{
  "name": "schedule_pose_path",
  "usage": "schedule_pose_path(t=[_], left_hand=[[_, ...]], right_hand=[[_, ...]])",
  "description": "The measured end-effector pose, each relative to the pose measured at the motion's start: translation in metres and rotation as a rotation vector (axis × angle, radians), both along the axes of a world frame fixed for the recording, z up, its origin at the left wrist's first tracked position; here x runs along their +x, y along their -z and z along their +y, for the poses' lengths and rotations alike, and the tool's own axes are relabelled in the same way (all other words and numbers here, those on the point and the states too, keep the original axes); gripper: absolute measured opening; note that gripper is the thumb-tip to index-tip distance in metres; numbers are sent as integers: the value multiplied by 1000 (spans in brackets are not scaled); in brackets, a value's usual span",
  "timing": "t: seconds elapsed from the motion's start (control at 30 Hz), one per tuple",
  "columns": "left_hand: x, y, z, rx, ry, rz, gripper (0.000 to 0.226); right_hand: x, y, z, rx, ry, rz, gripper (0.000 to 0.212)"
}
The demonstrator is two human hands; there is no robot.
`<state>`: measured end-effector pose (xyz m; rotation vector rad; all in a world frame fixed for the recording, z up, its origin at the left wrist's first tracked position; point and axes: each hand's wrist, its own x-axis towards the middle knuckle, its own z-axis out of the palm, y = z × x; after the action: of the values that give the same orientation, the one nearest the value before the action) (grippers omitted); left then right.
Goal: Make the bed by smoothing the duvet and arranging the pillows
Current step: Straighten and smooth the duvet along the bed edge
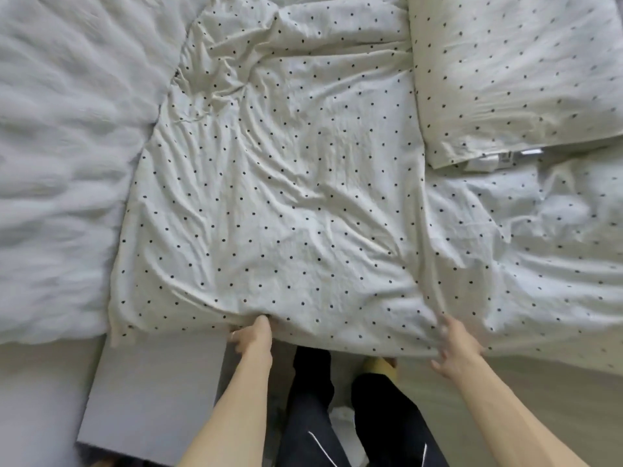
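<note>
Duvet: the dotted duvet (269,197) lies across the middle of the bed, badly creased, its near hem hanging over the bed's near edge.
Pillow: a dotted pillow (512,72) sits at the bed's far right corner, on top of the bedding.
Left hand: the left hand (253,335) is at the near hem, thumb on top and fingers tucked under, pinching the duvet's edge; forearm runs straight in from below.
Right hand: the right hand (458,348) is blurred, fingers spread, right at the hem further right; contact looks likely, but a firm hold I cannot tell.
Handling: soft and light by the look of it, and limp, so it will follow a tug and bunch if pulled from one point only.
Where to hold: the near hem, both hands set well apart, so a pull should spread across the creases.
Also here: a plain white cover (60,156) fills the bed's left side; a grey panel (151,392) leans below the near edge.
</note>
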<state>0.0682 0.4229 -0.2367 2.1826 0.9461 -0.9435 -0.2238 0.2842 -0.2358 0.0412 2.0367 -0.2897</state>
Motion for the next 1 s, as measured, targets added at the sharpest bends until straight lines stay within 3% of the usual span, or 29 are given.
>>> schedule_pose_path(t=[0.1, 0.17, 0.27, 0.33, 0.4, 0.47, 0.53, 0.6, 0.67, 0.73, 0.8, 0.87, 0.9, 0.97, 1.0], left_hand=[[6, 8, -3, -272, -121, 102, 87], [10, 4, -9, -344, -151, -14, 78], [15, -10, -13, -271, -163, -298, 62], [10, -16, 8, -116, -17, -405, 68], [5, -13, 37, 27, 110, -278, 81], [10, -10, 48, 118, 187, -108, 98], [17, -8, 33, 169, 293, -124, 102], [5, -9, 10, 222, 586, -332, 92], [-29, -15, -20, 157, 982, -496, 83], [-68, -17, -56, -6, 1364, -515, 73], [-115, -13, -94, -161, 1747, -540, 67], [-150, -1, -121, -276, 2083, -584, 65], [-164, 8, -131, -296, 2229, -588, 66], [-186, 26, -147, -169, 2426, -513, 65], [-193, 32, -151, -47, 2450, -440, 64]], right_hand=[[4, -7, 2, -176, 202, -253, 52], [11, -15, -8, -264, 263, -302, 48], [20, -39, -14, -400, 115, -95, 48], [20, -52, 3, -454, -120, 48, 55], [9, -42, 43, -308, -287, 109, 64], [-16, -19, 75, -68, -439, 43, 64], [-39, -5, 74, 80, -594, -78, 53], [-49, -1, 54, 183, -922, -78, 53], [-51, -6, 29, 169, -1271, 116, 60], [-43, -9, 3, -75, -1475, 322, 49], [-42, -8, -20, -381, -1533, 405, 43], [-48, 1, -31, -658, -1695, 532, 56], [-62, 9, -34, -703, -1789, 573, 63], [-109, 27, -43, -485, -1900, 539, 69], [-135, 36, -43, -321, -1855, 500, 68]])
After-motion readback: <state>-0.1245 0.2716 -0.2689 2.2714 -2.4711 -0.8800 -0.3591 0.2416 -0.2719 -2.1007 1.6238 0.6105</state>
